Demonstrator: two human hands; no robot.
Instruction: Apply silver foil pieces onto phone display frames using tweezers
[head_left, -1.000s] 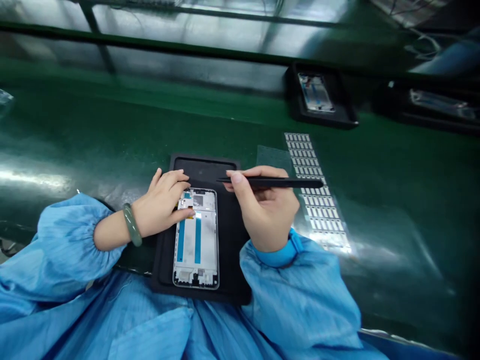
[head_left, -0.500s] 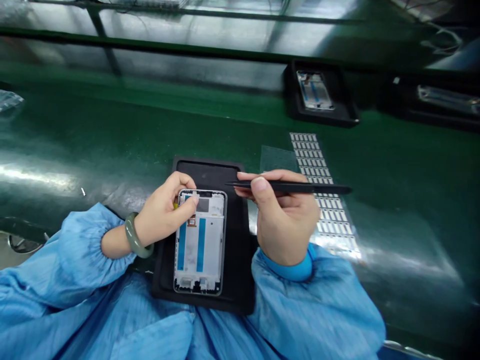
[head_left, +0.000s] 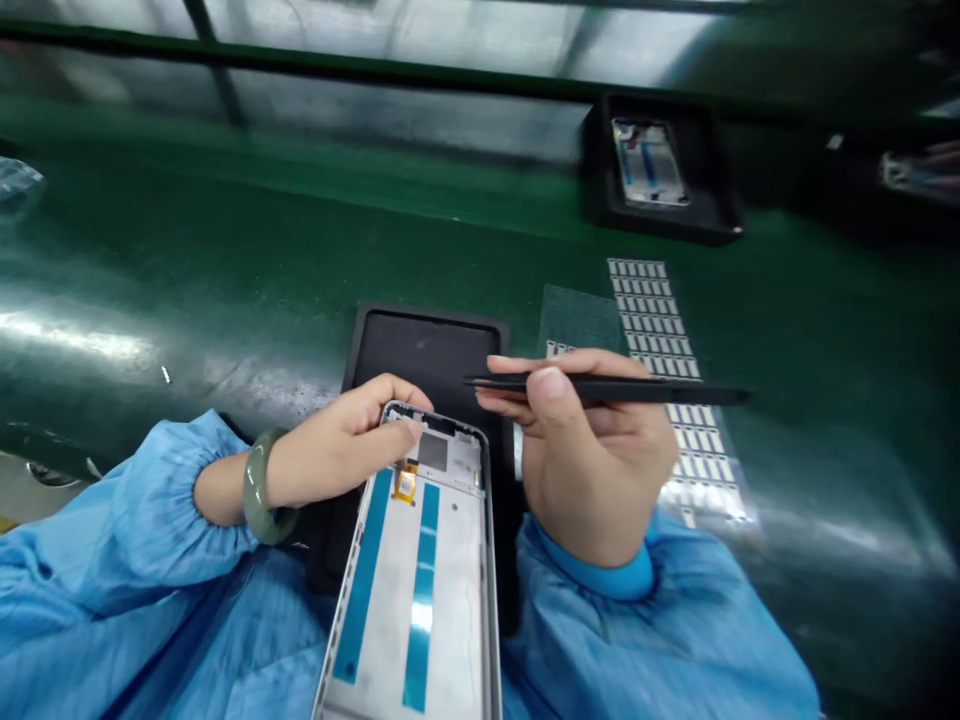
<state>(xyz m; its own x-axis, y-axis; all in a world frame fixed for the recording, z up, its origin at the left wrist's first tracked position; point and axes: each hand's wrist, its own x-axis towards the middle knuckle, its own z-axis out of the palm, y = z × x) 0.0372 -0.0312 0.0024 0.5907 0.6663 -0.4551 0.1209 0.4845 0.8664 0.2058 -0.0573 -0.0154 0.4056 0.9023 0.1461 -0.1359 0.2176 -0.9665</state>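
Note:
My left hand [head_left: 352, 440] grips the top left corner of a phone frame [head_left: 461, 560], thumb on its inner face. Two blue adhesive strips and a small orange flex connector show on the silvery inside; its lower end runs out of view. The phone frame is tilted, its near end raised toward me. Below and behind it lies a black tray [head_left: 427, 350]. My right hand [head_left: 592, 450] is closed around black tweezers [head_left: 660, 390], held level with their tips pointing left, apart from the phone frame.
Sheets of small white-and-dark parts [head_left: 652, 310] lie right of my right hand, beside a clear sheet [head_left: 574, 318]. Farther back, a black box [head_left: 709, 215] holds another phone frame [head_left: 651, 165]. A tiny loose piece [head_left: 166, 375] rests on the green table [head_left: 247, 270] at left.
My left hand has lifted the phone frame off the tray and tilted it, bringing its lower end closer to me. The right hand with the tweezers sits slightly farther right in view.

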